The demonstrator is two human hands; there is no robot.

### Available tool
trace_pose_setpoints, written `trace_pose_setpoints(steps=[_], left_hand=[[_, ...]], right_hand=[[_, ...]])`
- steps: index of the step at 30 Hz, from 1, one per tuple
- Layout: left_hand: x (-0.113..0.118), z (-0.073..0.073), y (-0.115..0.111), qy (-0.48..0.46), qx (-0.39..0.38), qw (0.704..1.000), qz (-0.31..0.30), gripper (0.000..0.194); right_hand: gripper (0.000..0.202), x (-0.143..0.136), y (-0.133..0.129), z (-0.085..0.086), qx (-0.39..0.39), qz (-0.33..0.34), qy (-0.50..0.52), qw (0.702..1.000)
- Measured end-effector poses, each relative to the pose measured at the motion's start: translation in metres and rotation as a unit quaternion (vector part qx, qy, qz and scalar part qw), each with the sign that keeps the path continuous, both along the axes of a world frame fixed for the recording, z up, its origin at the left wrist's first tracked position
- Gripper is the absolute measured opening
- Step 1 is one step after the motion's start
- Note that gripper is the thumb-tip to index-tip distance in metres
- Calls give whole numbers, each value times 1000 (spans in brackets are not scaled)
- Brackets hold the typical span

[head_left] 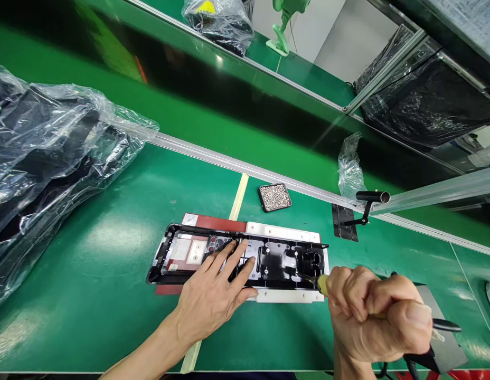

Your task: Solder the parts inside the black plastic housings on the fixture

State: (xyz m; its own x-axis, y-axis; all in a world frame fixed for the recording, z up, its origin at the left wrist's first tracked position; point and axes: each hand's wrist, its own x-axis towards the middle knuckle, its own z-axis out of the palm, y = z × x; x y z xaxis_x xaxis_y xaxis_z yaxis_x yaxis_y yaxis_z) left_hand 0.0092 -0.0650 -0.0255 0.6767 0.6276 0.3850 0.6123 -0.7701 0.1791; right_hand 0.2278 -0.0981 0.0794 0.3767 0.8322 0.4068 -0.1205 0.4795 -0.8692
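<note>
A long black plastic housing [284, 266] lies face-up in the middle of the bench, resting on a red and white fixture [282, 230]. My left hand [217, 279] is spread over the middle of the housing, fingers apart and pressing on it. In the fist of my right hand [382, 309] is a tool with a yellow collar [322, 284] and a thin metal tip, apparently a soldering iron. Its tip reaches into the right part of the housing, near the lower edge. Most of the handle is hidden by my fingers.
Behind the housing sits a small black tray [275, 197] of tiny metal pieces. Plastic-wrapped dark parts [50, 153] fill the left side. A black tube bracket [369, 203] stands at right rear. A grey box [443, 327] and black cables lie beside my right hand.
</note>
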Motion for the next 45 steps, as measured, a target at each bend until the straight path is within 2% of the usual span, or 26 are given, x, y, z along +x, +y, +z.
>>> trace_pose_setpoints(steps=[45], left_hand=[[0,1,-1,0,0,1000,3,47]], right_hand=[[29,-2,-1,2,3,12,-17,1000]])
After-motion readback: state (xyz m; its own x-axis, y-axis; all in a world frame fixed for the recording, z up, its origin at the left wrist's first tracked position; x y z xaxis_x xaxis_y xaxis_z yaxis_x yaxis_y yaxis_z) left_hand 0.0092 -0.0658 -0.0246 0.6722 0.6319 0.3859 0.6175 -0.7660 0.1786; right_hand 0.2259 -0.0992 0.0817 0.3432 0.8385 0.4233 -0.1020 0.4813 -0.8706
